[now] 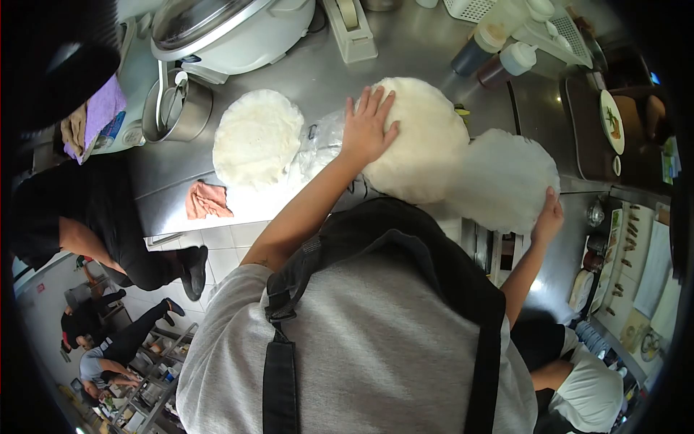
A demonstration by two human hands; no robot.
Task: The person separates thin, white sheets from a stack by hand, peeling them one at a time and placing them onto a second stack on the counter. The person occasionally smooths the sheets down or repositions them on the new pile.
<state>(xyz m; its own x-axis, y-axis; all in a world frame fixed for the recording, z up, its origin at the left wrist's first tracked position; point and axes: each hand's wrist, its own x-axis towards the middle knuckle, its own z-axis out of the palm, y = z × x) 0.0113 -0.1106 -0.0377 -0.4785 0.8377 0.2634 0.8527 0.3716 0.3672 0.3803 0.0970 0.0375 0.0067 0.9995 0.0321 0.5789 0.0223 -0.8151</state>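
Note:
A large stack of thin, round, off-white wrappers lies on the steel counter in front of me. My left hand rests on its left edge, fingers spread and palm down. To the right, my right hand pinches the outer edge of a single thin round wrapper, pale and slightly see-through. Its left side overlaps the stack and is smeared by motion. A second round pile of wrappers sits to the left, with crumpled clear plastic between the two piles.
A rice cooker, a metal pot with utensils and a tape dispenser stand behind. Sauce bottles are at back right. A pinkish cloth lies near the front edge. Other people stand at left and lower right.

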